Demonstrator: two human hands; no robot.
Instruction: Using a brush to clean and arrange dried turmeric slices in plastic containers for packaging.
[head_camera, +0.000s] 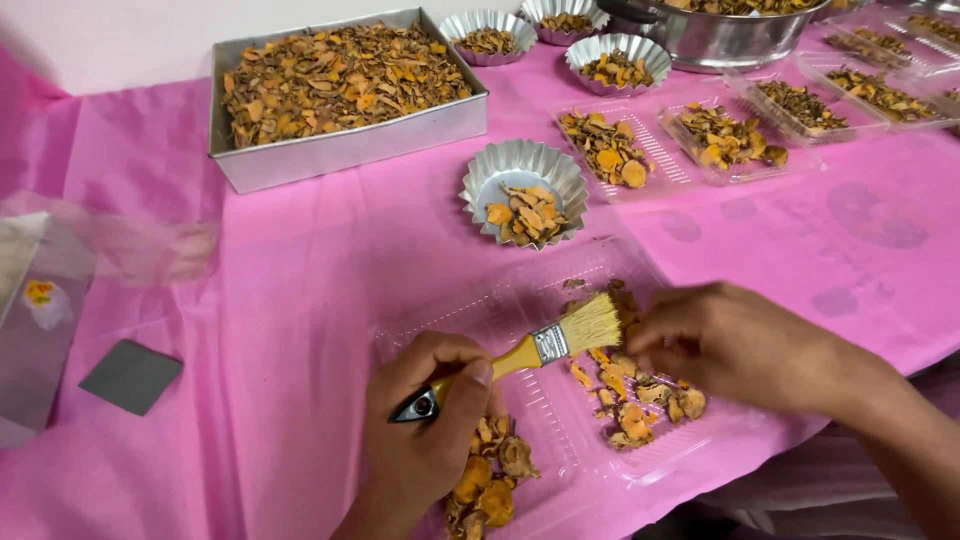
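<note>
My left hand (425, 425) grips the paintbrush (530, 350) over the clear tray (450, 320); my right hand (725, 340) pinches dried slices (630, 395) there. A fluted tin (524, 178) stands just beyond the tray.

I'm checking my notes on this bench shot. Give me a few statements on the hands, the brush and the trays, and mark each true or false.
1. The left hand holds a paintbrush by its wooden handle. True.
2. The right hand holds a spoon. False: it rests on the orange dried slices in the clear plastic tray.
3. The tablecloth is green. False: it is pink.
4. The rectangular metal pan is full of dried slices. True.
5. The nearest fluted metal cup is upside down. False: it stands upright with slices inside.
</note>
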